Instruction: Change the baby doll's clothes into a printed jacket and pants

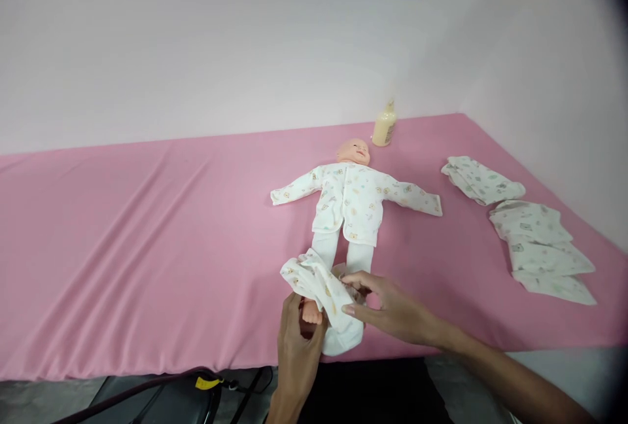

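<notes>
A baby doll [353, 151] lies face up in a white printed long-sleeved baby shirt [349, 198], both arms spread out. Its legs are white and point toward me. White printed baby pants [324, 290] are bunched around the lower legs. At the pant-leg opening, my left hand [300, 345] curls its thumb and fingers around the doll's bare foot [312, 311], beside the fabric. My right hand [385, 306] pinches the bunched pants on the other side, its fingertips partly hidden in the cloth. The doll's other foot is mostly covered.
Pink cloth [147, 247] with some wrinkles covers the table. Behind the doll's head stands a pale yellow pump bottle [384, 127] near the wall. Several folded printed garments [540, 234] lie at the right. A dark chair [157, 401] stands below the front edge.
</notes>
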